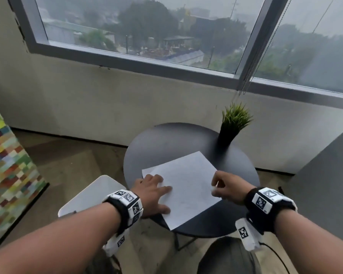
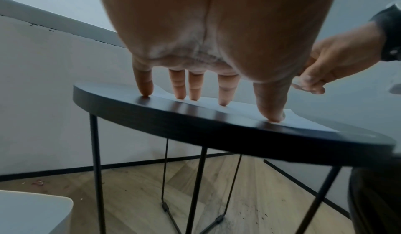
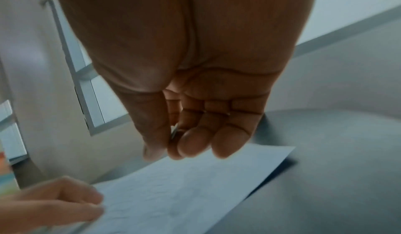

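Where the paper (image 1: 186, 186) lies: flat on the round tabletop (image 1: 156, 147), turned cornerwise, with one corner pointed at the person close to the near rim.
Left hand (image 1: 152, 194): laid open on the paper's left part, fingers (image 2: 224, 91) spread and straight, tips pressed down. The little finger seems to be set on bare tabletop just past the edge.
Right hand (image 1: 228, 188): held just above the paper's right edge, fingers curled against the thumb. A thin sliver is seen between thumb and forefinger, but whether it is the paper's edge or something else cannot be told.
Key relation: the paper's free right edge lies just below and to the left of the right hand's grip. That hand is therefore judged the nearer one for a lift or fold, with the left hand kept as anchor.
Axis: the sheet's sides run diagonally to the person; which side is longer cannot be told.
Plant (image 1: 232, 125): stood at the far right of the tabletop, well apart from both hands.
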The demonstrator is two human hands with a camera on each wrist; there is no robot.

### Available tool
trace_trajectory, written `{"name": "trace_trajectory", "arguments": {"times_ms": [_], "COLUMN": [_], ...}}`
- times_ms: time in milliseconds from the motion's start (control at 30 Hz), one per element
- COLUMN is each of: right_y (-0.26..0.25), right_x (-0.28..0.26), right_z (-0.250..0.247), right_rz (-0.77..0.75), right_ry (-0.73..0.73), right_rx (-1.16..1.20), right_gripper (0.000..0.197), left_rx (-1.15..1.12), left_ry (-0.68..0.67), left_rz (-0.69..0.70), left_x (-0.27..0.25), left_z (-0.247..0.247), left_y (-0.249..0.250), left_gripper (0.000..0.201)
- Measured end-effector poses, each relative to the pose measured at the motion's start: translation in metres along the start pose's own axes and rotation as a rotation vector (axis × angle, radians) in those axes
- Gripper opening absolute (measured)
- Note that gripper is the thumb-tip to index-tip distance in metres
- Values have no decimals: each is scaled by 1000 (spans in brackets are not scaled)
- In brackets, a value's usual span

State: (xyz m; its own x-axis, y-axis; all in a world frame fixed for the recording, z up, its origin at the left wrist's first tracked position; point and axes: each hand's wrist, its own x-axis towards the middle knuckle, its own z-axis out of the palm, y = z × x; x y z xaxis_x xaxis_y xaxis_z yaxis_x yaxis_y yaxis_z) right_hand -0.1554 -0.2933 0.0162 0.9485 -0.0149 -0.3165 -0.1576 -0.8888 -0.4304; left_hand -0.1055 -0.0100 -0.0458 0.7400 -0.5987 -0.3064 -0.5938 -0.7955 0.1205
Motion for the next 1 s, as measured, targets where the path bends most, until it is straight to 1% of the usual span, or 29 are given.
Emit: {"name": "trace_trajectory", "arguments": {"times_ms": [100,167,200,300,367,400,467,567,600,633,700,733,767,800,867,900,933,1000], "right_y": [-24,-36,-39,-40,-35,-33,-36,-49,-50,-49,-43,-40,-43,-47,-57,-58,-55,-39], "right_x": [-2,0,2,9,13,14,10,-2,1,8,24,29,29,28,14,11,14,29], "right_z": [27,45,52,64,68,70,78,87,83,77,67,68,71,79,92,91,86,72], "right_rz": [-76,-91,-85,-3,71,82,29,-160,-177,-154,-37,-6,-21,-76,-218,-241,-205,-51], "right_ry": [-58,-97,-94,-8,65,79,41,-112,-128,-105,-2,48,66,43,-74,-110,-94,25], "right_rx": [59,38,26,12,-28,-53,-106,-182,-200,-207,-188,-192,-219,-248,-244,-248,-246,-226], "right_gripper": [9,5,4,7,9,9,10,10,10,10,12,12,13,16,21,20,17,11], "left_rx": [11,-11,-26,-39,-18,-10,3,15,23,37,64,69,69,65,56,61,75,103], "left_ry": [19,19,8,-30,-54,-64,-85,-97,-102,-108,-125,-132,-136,-135,-136,-141,-149,-165], "left_rz": [7,15,23,40,41,39,33,26,22,18,14,9,5,2,-2,-4,-7,-7], "left_x": [-1,1,2,6,8,10,13,18,19,20,22,24,26,27,27,28,28,28], "left_z": [7,11,12,17,20,19,19,19,19,17,14,13,13,13,12,12,11,9], "left_y": [11,14,14,17,18,19,19,19,20,21,23,23,24,24,25,25,26,28], "left_gripper": [90,96,100,111,115,116,118,119,120,120,123,124,124,125,126,127,127,128]}}
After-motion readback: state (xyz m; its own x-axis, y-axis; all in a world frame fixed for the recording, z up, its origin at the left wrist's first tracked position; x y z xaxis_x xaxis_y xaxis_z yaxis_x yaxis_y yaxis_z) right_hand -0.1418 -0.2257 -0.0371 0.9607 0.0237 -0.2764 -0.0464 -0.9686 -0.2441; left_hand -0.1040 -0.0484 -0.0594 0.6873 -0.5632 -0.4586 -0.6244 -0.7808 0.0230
